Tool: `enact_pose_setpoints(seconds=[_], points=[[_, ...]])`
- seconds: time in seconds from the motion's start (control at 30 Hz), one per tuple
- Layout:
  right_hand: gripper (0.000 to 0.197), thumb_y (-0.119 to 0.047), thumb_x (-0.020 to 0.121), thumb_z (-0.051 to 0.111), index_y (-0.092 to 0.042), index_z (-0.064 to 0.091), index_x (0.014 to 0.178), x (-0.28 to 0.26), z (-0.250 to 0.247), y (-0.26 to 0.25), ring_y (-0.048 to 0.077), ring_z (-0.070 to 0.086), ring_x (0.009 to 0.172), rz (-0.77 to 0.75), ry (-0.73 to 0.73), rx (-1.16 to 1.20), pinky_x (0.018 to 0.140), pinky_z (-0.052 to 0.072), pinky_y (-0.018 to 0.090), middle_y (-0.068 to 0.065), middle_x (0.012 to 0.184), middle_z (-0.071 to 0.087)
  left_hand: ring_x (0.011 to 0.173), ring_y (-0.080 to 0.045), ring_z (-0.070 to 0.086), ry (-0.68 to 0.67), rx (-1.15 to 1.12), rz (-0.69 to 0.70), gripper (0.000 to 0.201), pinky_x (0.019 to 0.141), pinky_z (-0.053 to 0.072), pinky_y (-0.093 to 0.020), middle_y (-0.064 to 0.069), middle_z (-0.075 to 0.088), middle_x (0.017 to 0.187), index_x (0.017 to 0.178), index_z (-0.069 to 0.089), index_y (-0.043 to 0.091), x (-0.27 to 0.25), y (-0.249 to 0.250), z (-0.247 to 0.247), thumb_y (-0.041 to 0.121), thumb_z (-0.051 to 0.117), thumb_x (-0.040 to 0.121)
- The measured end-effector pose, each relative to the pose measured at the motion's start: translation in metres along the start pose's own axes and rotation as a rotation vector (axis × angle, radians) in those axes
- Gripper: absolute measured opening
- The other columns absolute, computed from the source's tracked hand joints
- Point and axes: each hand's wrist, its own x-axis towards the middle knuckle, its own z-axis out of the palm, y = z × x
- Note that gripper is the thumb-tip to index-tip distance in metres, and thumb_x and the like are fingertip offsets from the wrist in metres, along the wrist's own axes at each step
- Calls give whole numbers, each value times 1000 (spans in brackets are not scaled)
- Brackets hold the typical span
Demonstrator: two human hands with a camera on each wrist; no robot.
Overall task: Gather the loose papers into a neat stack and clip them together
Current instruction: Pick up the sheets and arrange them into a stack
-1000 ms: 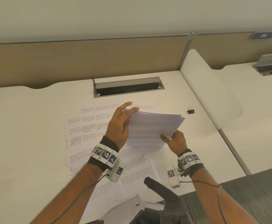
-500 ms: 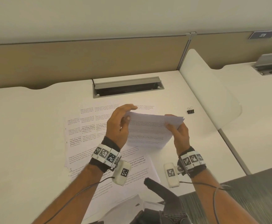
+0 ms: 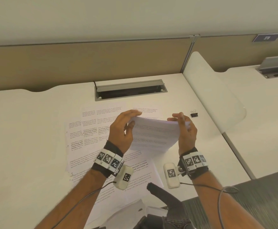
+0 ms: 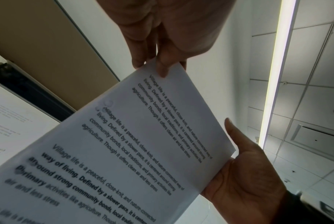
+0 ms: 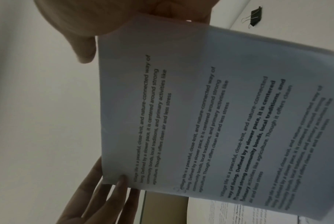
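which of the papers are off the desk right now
Only the small stack held between left hand and right hand; the other sheets lie spread on the desk.

White desk [image 3: 27,129] against tan partition [image 3: 85,63]; ceiling light strip [image 4: 277,75].

Both bare forearms wear black wristbands [image 3: 194,169] with checkered marker tiles, white tagged cameras [image 3: 171,175], thin cables.
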Motion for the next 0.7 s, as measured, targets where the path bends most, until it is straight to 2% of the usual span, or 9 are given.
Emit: enact_pose_setpoints(seconds=[0.1, 0.17, 0.3, 0.37, 0.43, 0.5, 0.6, 0.63, 0.7], points=[[72, -68, 77, 58, -6, 64, 112, -2, -3, 5, 19, 71, 84, -29, -49, -66, 69, 55, 24, 12, 97, 75, 113, -7, 57, 14, 13, 23, 30, 87, 53, -12, 7, 65, 122, 122, 66, 17, 0, 1, -2, 4, 58, 95], [80, -73, 68, 66, -10, 61, 117, -3, -8, 11, 18, 71, 88, -45, -124, -106, 70, 57, 24, 7, 100, 75, 107, -10, 60, 33, 10, 23, 26, 82, 58, -19, 0, 70, 115, 117, 68, 14, 1, 3, -4, 6, 56, 95], [67, -38, 65, 87, -10, 61, 120, -4, -29, 37, 4, 67, 99, 28, -310, -273, 77, 58, 21, -16, 110, 69, 98, -9, 61, 41, 12, -9, 19, 75, 61, -26, 0, 71, 105, 107, 71, 14, 3, 2, -5, 10, 58, 94], [44, -21, 72, 86, -12, 67, 111, -4, -39, 53, 14, 69, 100, 85, -326, -432, 85, 59, 31, -5, 106, 71, 97, -9, 61, 41, 9, -28, 18, 76, 62, -28, 3, 71, 104, 105, 71, 15, 5, 2, -5, 5, 60, 94], [22, -12, 80, 80, -12, 70, 99, -5, -43, 59, 13, 72, 87, 145, -298, -513, 81, 58, 37, 1, 89, 72, 100, -9, 61, 35, 6, -42, 22, 78, 61, -26, 8, 68, 104, 105, 72, 16, 7, 3, -7, 2, 60, 93], [10, -10, 83, 76, -12, 69, 90, -3, -44, 57, 2, 67, 72, 151, -267, -510, 70, 55, 30, 2, 82, 70, 102, 1, 60, 27, -29, -53, 30, 82, 59, -20, 14, 65, 109, 114, 69, 22, 10, 7, -9, 1, 59, 94], [6, -8, 85, 73, -11, 69, 89, 3, -42, 48, -6, 67, 66, 120, -263, -445, 60, 51, 9, 3, 86, 71, 109, 15, 53, -4, -170, -190, 47, 85, 45, 1, 24, 57, 121, 134, 50, 33, 14, 16, -15, 5, 57, 97], [7, -7, 86, 72, -11, 70, 91, 5, -41, 45, -9, 68, 67, 112, -261, -429, 60, 51, 6, 2, 88, 72, 115, 13, 50, -23, -212, -251, 49, 86, 40, 3, 25, 54, 125, 139, 45, 34, 13, 17, -15, 8, 56, 98], [9, -6, 87, 71, -9, 70, 95, 7, -40, 43, -14, 66, 68, 106, -249, -416, 59, 49, 3, 0, 91, 71, 124, 1, 45, -68, -267, -345, 51, 95, 37, -8, 22, 49, 133, 142, 40, 34, 9, 17, -12, 9, 53, 100]])
